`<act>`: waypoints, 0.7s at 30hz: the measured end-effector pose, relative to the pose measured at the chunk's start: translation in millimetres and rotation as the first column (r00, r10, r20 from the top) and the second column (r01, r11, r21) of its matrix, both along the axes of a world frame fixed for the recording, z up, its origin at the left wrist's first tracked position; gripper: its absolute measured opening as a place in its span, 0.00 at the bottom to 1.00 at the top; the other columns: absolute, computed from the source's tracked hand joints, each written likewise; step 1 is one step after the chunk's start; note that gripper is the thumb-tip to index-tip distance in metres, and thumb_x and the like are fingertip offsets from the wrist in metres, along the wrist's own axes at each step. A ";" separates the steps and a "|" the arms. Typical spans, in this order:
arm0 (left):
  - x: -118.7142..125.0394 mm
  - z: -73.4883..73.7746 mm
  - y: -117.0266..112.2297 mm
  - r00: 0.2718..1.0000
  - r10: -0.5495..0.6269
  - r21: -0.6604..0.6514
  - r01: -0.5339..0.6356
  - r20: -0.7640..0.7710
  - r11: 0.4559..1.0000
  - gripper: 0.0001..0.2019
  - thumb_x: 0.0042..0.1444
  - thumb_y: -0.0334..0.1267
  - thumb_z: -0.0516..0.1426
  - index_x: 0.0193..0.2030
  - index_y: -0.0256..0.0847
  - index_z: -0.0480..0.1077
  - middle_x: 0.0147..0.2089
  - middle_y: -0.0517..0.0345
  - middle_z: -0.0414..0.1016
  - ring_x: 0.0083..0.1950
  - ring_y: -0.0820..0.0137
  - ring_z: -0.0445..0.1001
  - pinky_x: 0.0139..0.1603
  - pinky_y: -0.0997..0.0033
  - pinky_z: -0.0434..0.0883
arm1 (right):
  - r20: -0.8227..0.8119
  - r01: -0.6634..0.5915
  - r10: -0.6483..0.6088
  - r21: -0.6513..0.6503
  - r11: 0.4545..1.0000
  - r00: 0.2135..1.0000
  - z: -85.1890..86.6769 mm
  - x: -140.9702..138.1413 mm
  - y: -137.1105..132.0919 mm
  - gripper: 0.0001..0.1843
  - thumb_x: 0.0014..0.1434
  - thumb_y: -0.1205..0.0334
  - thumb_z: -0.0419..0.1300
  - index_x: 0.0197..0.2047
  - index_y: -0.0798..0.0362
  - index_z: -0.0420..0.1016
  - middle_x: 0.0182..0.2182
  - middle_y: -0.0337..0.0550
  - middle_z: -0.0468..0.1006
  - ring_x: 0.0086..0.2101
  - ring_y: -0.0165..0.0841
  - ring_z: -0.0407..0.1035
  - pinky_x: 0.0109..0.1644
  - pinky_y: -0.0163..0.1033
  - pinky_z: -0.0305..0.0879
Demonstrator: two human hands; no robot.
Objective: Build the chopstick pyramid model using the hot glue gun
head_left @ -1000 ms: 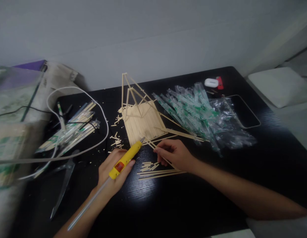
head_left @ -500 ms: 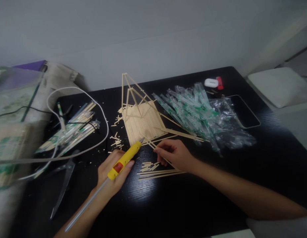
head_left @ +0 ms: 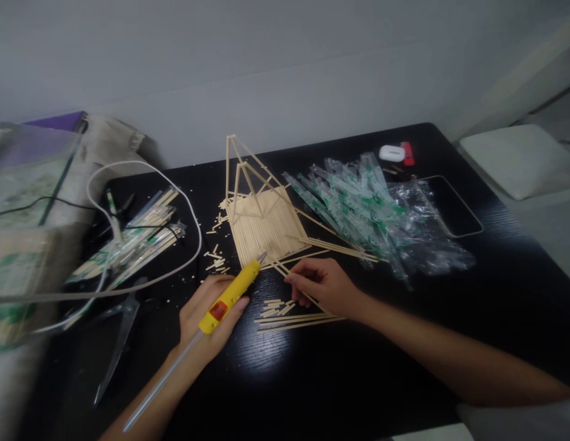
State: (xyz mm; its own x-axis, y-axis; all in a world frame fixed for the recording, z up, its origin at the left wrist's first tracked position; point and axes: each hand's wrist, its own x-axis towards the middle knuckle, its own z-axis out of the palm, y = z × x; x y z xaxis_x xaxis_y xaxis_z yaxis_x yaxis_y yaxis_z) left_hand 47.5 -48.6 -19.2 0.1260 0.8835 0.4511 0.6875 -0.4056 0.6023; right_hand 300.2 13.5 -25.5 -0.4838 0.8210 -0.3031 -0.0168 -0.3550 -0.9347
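Observation:
My left hand (head_left: 206, 318) is closed round a yellow glue gun (head_left: 230, 294) with a glue stick trailing from its back end. Its metal tip touches the near edge of a flat panel of thin wooden sticks (head_left: 264, 229). A frame of upright sticks (head_left: 241, 168) rises from the panel's far side. My right hand (head_left: 324, 285) pinches a long thin wooden stick (head_left: 289, 275) that lies just right of the gun's tip, at the panel's near corner. Loose cut sticks (head_left: 285, 315) lie on the black table (head_left: 358, 380) between my hands.
Empty clear-and-green wrappers (head_left: 372, 211) are piled right of the panel. A phone (head_left: 450, 205), a white case (head_left: 392, 153) and a red item lie beyond. At left are wrapped sticks (head_left: 133, 239), a white cable (head_left: 193, 226), scissors (head_left: 119, 334) and blurred boxes.
The glue gun's tip has shifted slightly left and back along the panel's edge. My right hand has stayed put.

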 end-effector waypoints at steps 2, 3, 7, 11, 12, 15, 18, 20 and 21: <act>2.2 -2.4 -2.1 1.000 0.008 -0.022 -0.008 0.005 1.000 0.05 0.69 0.39 0.61 0.45 0.41 0.78 0.45 0.51 0.81 0.45 0.63 0.82 0.46 0.63 0.82 | -0.011 -0.008 0.008 -0.004 1.000 1.000 0.6 0.5 0.3 0.21 0.60 0.43 0.71 0.34 0.54 0.78 0.22 0.37 0.78 0.20 0.26 0.69 0.24 0.31 0.69; 3.1 -3.2 -2.8 1.000 0.010 -0.033 -0.010 0.005 0.999 0.06 0.69 0.40 0.61 0.46 0.41 0.78 0.45 0.50 0.81 0.45 0.63 0.82 0.45 0.62 0.82 | -0.017 -0.014 0.014 -0.005 1.000 1.000 1.1 1.0 0.5 0.21 0.60 0.43 0.70 0.34 0.55 0.78 0.22 0.37 0.78 0.20 0.26 0.69 0.24 0.31 0.68; 2.1 -4.2 -2.7 1.000 0.006 -0.056 -0.006 0.001 0.998 0.07 0.69 0.42 0.61 0.47 0.43 0.78 0.45 0.50 0.82 0.45 0.61 0.83 0.44 0.62 0.82 | -0.044 -0.056 0.056 0.002 0.998 0.997 3.0 3.3 2.4 0.24 0.61 0.40 0.70 0.36 0.55 0.80 0.23 0.38 0.79 0.21 0.27 0.70 0.26 0.32 0.69; -1.6 -1.6 0.1 1.000 0.025 -0.039 -0.025 0.009 0.999 0.06 0.67 0.39 0.62 0.48 0.41 0.79 0.46 0.50 0.82 0.45 0.62 0.82 0.47 0.62 0.82 | -0.089 -0.084 0.083 -0.014 0.996 0.993 1.5 5.2 4.8 0.26 0.61 0.37 0.69 0.37 0.56 0.80 0.23 0.39 0.80 0.21 0.27 0.71 0.25 0.32 0.70; -1.9 -0.7 0.7 1.000 0.026 -0.036 -0.025 0.007 0.999 0.06 0.67 0.38 0.62 0.48 0.41 0.78 0.46 0.50 0.82 0.46 0.63 0.82 0.48 0.62 0.82 | -0.099 -0.085 0.083 -0.020 0.996 0.992 0.7 5.5 5.2 0.26 0.61 0.37 0.69 0.38 0.56 0.80 0.23 0.39 0.80 0.21 0.27 0.72 0.25 0.32 0.70; -1.3 1.5 1.6 0.999 0.032 -0.029 -0.032 -0.009 0.999 0.06 0.68 0.38 0.62 0.47 0.39 0.78 0.46 0.50 0.81 0.47 0.63 0.81 0.49 0.63 0.82 | -0.117 -0.083 0.079 -0.024 0.996 0.990 -1.2 6.2 6.0 0.26 0.62 0.38 0.69 0.38 0.56 0.80 0.23 0.39 0.80 0.21 0.27 0.72 0.25 0.32 0.70; -0.1 2.0 1.8 0.998 0.054 -0.022 -0.054 -0.021 0.998 0.06 0.69 0.38 0.61 0.46 0.39 0.77 0.46 0.50 0.81 0.46 0.64 0.81 0.48 0.64 0.81 | -0.132 -0.085 0.082 -0.018 0.996 0.988 -2.1 6.8 6.3 0.25 0.63 0.39 0.69 0.38 0.56 0.79 0.23 0.39 0.80 0.21 0.27 0.72 0.25 0.31 0.71; -0.1 1.3 1.8 0.998 0.064 -0.021 -0.065 -0.017 0.998 0.06 0.69 0.38 0.62 0.46 0.39 0.78 0.46 0.50 0.81 0.46 0.65 0.81 0.49 0.64 0.81 | -0.141 -0.090 0.086 -0.019 0.996 0.986 -2.3 7.0 6.3 0.24 0.63 0.40 0.69 0.38 0.56 0.79 0.23 0.39 0.80 0.21 0.27 0.72 0.26 0.31 0.70; -0.5 0.8 1.7 0.998 0.067 -0.024 -0.068 -0.014 0.997 0.06 0.68 0.38 0.62 0.46 0.39 0.78 0.46 0.50 0.81 0.46 0.65 0.81 0.49 0.65 0.80 | -0.142 -0.092 0.088 -0.021 0.996 0.986 -2.3 7.1 6.3 0.24 0.63 0.40 0.69 0.38 0.56 0.79 0.23 0.39 0.80 0.21 0.27 0.72 0.25 0.31 0.70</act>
State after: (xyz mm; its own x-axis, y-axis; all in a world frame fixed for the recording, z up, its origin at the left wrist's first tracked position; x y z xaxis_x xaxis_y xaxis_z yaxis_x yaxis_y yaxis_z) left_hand 47.1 -46.9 -18.4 0.0716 0.9008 0.4283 0.7209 -0.3434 0.6020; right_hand 307.4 19.8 -27.8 -0.5947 0.7646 -0.2482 -0.1145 -0.3862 -0.9153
